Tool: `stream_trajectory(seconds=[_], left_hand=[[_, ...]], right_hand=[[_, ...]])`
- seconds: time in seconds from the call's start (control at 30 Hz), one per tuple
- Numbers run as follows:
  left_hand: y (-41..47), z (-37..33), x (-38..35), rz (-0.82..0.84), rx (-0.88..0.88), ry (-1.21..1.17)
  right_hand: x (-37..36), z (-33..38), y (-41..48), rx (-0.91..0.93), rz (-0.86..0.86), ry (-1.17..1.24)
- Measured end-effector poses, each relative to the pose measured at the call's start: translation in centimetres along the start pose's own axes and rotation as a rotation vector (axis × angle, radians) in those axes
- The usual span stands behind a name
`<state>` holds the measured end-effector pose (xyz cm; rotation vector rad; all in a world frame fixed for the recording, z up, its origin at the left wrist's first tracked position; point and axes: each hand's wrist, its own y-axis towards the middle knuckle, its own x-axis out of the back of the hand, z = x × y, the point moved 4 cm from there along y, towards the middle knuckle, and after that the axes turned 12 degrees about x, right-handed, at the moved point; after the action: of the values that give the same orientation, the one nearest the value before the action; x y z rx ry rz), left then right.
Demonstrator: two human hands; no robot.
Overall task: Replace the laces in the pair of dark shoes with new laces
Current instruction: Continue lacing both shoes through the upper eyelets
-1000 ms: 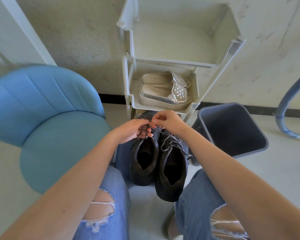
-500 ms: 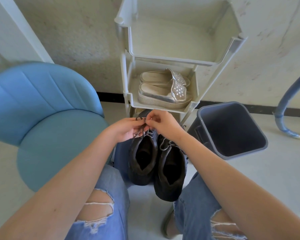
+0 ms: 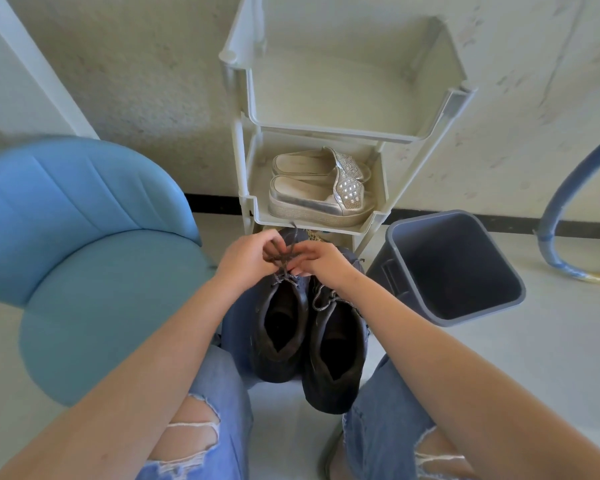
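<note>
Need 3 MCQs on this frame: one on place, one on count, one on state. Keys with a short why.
1. Where does the grey bin stand relative to the dark shoes?
A. to their left
B. to their right
C. on top of them

2. How many silver sandals lie on the middle shelf of the rack?
A. one
B. three
C. two

3. What are the left hand and right hand doing?
A. pinching the dark lace
B. resting on the knees
C. lying flat on the floor

Key:
1 B: the bin is on the floor on the right arm's side.
2 C: a pair lies side by side.
3 A: both hands' fingers meet on the lace above the shoes.
</note>
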<state>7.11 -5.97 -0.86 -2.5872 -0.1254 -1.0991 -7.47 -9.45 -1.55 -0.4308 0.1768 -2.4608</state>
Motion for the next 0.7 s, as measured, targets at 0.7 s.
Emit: stream_trajectory(seconds=[0.7], left_hand=[[-0.2, 3.1, 1.8, -0.142, 0.266, -0.337]], right_hand=[[1.2, -1.6, 0.2, -0.080, 0.062, -0.292]])
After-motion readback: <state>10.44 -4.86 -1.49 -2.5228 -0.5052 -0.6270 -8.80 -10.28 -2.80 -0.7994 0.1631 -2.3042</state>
